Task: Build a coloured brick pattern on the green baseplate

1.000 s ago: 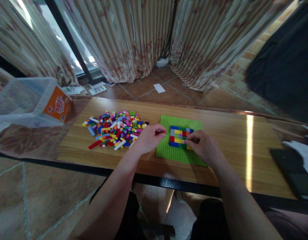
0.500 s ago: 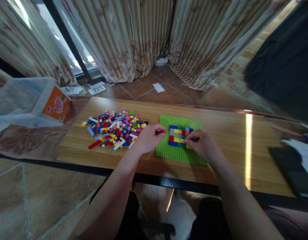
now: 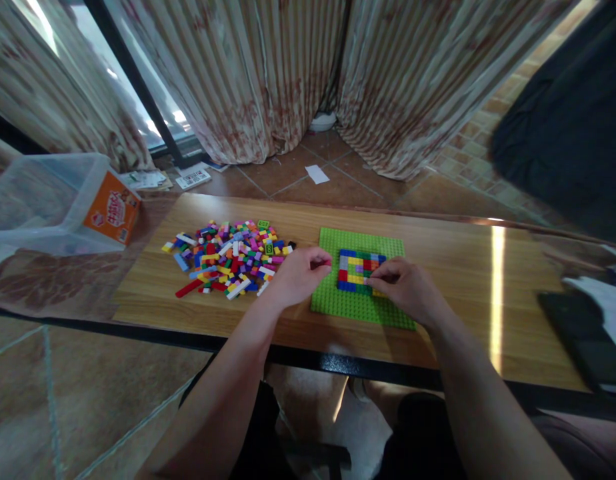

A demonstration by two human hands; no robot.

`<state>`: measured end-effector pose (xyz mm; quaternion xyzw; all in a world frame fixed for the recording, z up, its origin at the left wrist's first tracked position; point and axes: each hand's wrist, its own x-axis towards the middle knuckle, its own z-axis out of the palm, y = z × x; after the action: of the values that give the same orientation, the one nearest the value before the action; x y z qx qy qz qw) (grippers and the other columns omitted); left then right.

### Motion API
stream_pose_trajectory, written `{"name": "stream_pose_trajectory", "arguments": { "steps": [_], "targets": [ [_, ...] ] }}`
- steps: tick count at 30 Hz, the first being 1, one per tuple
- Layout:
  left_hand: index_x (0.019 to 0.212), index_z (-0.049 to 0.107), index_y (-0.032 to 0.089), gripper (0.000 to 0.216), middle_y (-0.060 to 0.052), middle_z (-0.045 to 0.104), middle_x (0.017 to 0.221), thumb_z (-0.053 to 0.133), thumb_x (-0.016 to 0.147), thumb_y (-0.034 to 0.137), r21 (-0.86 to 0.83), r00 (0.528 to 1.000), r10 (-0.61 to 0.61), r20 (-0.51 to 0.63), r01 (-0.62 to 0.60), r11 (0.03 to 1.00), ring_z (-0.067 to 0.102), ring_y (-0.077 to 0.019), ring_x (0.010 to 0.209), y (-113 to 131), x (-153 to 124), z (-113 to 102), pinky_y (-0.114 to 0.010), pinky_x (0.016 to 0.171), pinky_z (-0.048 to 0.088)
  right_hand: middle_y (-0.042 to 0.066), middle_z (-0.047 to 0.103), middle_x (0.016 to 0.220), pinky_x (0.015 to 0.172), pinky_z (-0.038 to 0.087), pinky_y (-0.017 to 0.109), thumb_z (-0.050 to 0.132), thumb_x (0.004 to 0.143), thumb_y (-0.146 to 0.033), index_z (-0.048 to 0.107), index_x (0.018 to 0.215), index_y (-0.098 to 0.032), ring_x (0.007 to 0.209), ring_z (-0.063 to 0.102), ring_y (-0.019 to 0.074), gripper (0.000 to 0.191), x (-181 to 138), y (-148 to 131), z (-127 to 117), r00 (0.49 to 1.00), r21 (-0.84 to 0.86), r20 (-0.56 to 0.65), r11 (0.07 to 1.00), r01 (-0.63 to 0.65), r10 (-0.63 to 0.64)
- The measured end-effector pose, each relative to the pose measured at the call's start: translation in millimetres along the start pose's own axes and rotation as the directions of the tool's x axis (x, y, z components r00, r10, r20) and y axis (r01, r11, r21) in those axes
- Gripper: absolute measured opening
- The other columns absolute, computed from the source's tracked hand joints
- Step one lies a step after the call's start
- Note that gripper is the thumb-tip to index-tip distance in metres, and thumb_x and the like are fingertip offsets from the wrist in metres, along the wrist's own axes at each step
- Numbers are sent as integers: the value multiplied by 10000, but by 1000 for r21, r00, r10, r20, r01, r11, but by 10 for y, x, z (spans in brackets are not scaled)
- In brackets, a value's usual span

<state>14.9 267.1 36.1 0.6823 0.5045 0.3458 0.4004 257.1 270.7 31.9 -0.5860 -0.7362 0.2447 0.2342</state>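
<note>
A green studded baseplate (image 3: 328, 300) lies on the wooden table, bearing a flat patch of multicoloured building bricks (image 3: 357, 270) in blue, red, yellow, grey and green. My right hand (image 3: 405, 283) is over the right part of this patch, its thumb and forefinger pinched on a small brick down at the patch; the fingers cover part of it. My left hand (image 3: 303, 273) hovers by the baseplate's left edge with thumb and forefinger pressed together. A reddish spot shows at its fingertips, too small to make out. Left of that hand spreads a pile of loose bricks (image 3: 233, 257).
A clear plastic box (image 3: 48, 207) with an orange label stands left of the table (image 3: 453, 247). At the table's right end lie a dark flat object (image 3: 563, 333) and white paper (image 3: 598, 310). Curtains (image 3: 288, 80) hang behind; a white sheet (image 3: 317, 175) lies on the floor.
Hardly anything differs. The right fingertips have shifted very slightly at the brick patch; my left hand stays in place.
</note>
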Motion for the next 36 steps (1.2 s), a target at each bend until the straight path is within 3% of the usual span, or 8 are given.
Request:
{"name": "stream_pose_trajectory", "arguments": {
  "steps": [23, 27, 30, 33, 36],
  "targets": [
    [919, 681, 134, 123, -66, 738, 869, 585, 844, 149, 2, 1000, -1, 3, 1, 1000, 672, -167, 784, -15, 0, 30, -305, 740, 528, 33, 662, 729, 620, 455, 303, 675, 733, -302, 716, 637, -204, 638, 597, 162, 143, 14, -34, 53, 999, -106, -34, 994, 7, -11],
    [930, 680, 136, 135, -66, 740, 875, 577, 844, 154, -1, 1000, -3, 7, 3, 1000, 675, -166, 787, -11, -9, 31, -300, 741, 527, 26, 671, 726, 617, 461, 300, 692, 728, -309, 713, 641, -202, 637, 607, 162, 139, 13, -37, 33, 1000, -44, -15, 999, -24, 23],
    [925, 680, 139, 135, -62, 740, 875, 575, 841, 154, -11, 1000, 2, 7, -2, 1000, 674, -165, 793, -8, -12, 28, -297, 746, 528, 32, 683, 724, 643, 488, 318, 657, 775, -329, 721, 718, -198, 649, 623, 172, 157, 23, 12, 4, 995, 19, -77, 998, -65, 66],
    [913, 681, 141, 128, -56, 737, 860, 579, 837, 156, -21, 1000, -2, 5, 2, 1000, 668, -162, 780, 2, -9, 23, -287, 730, 523, 78, 703, 901, 765, 528, 377, 604, 831, -345, 724, 916, -191, 817, 664, 214, 213, 45, 68, -8, 982, 28, -187, 1000, 1, 4],
    [914, 680, 142, 130, -51, 734, 851, 581, 832, 149, -24, 1000, -7, 4, 7, 1000, 667, -160, 780, 20, -5, 10, -282, 731, 516, 138, 607, 1268, 988, 469, 477, 697, 769, -416, 635, 1217, -205, 1178, 579, 291, 499, 51, 82, 32, 982, -16, -91, 986, 167, -168]
  ]
}}
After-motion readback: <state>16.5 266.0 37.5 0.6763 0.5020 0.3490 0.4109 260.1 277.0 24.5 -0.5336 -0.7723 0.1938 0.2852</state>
